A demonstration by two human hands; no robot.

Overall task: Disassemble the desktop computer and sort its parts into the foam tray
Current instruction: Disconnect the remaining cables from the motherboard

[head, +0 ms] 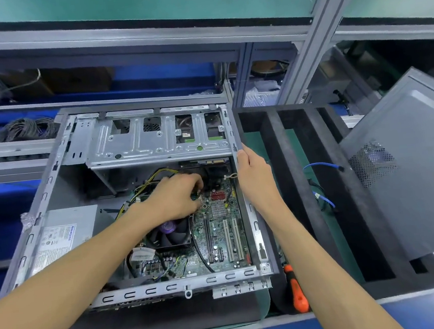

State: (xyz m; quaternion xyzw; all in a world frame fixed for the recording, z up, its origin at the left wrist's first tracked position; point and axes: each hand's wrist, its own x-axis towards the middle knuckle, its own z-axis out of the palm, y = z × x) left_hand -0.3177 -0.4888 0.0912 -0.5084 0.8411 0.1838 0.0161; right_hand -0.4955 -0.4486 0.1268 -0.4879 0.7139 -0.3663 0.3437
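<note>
An open desktop case (53, 180) lies on its side on the bench, its motherboard (217, 233) facing up. My left hand (176, 197) reaches inside above the CPU fan (171, 235), fingers curled on something near the memory slots; what they pinch is hidden. My right hand (253, 171) grips the case's right edge rail. The black foam tray (295, 140) stands right of the case, with blue cables (325, 201) in one slot.
A grey side panel (410, 172) leans on the tray's right side. An orange-handled screwdriver (297, 289) lies at the tray's front left. The power supply (63, 232) sits in the case's left part, the drive cage (155, 135) at its far end. Shelving frames rise behind.
</note>
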